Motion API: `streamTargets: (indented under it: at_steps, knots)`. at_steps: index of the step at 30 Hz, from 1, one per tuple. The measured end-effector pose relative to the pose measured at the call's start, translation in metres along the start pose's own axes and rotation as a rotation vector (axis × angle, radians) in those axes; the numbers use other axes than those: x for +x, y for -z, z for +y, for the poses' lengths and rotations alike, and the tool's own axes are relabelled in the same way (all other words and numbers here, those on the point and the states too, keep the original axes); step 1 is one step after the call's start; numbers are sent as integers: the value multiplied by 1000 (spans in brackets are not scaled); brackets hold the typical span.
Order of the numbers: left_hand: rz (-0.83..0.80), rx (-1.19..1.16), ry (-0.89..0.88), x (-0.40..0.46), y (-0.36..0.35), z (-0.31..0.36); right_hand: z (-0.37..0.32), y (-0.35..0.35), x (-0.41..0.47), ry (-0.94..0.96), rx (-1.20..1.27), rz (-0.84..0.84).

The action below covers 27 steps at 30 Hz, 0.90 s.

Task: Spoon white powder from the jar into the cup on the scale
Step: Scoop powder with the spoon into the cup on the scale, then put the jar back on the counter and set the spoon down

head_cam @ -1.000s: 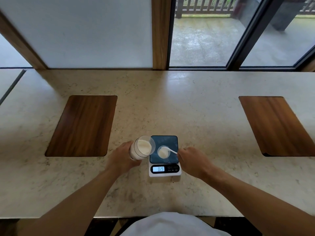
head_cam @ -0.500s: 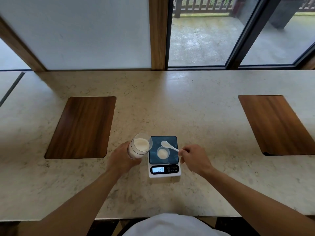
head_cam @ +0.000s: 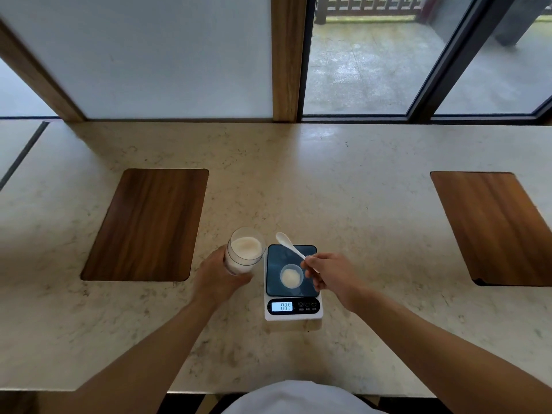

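Observation:
A clear glass jar [head_cam: 245, 251] of white powder stands on the counter just left of the scale, and my left hand [head_cam: 215, 279] grips its side. The small digital scale [head_cam: 293, 307] has a dark platform and a lit display. A small clear cup [head_cam: 291, 276] with some white powder sits on the platform. My right hand [head_cam: 331, 274] pinches the handle of a white spoon [head_cam: 288, 243]. The spoon's bowl hangs above the scale's far left corner, between jar and cup, and looks empty.
A pale stone counter [head_cam: 343, 189] holds two inset wooden panels, one at the left [head_cam: 146, 224] and one at the right [head_cam: 493, 227]. Wall and windows rise behind the counter's far edge. The near edge runs just in front of my body.
The spoon has lifted out of the cup and swung back and left toward the jar. The scale reading has risen. My left hand has stayed on the jar.

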<state>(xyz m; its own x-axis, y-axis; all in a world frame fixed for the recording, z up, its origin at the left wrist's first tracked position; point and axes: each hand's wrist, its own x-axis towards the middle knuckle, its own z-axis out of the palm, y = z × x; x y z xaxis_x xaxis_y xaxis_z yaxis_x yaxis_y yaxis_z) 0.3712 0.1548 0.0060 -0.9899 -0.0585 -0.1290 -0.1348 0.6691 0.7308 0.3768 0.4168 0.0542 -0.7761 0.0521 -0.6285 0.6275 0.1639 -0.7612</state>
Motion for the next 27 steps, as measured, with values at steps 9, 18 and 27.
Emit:
streamTargets:
  at_steps: [9, 18, 27]
  knots:
    - [37, -9, -16, 44, 8, -2, -40, -21, 38, -14, 5, 14]
    - [81, -62, 56, 105, 16, -13, -72, -61, 97, -31, 57, 48]
    - [128, -136, 152, 173, 24, -23, -107, -98, 167, -13, 90, 18]
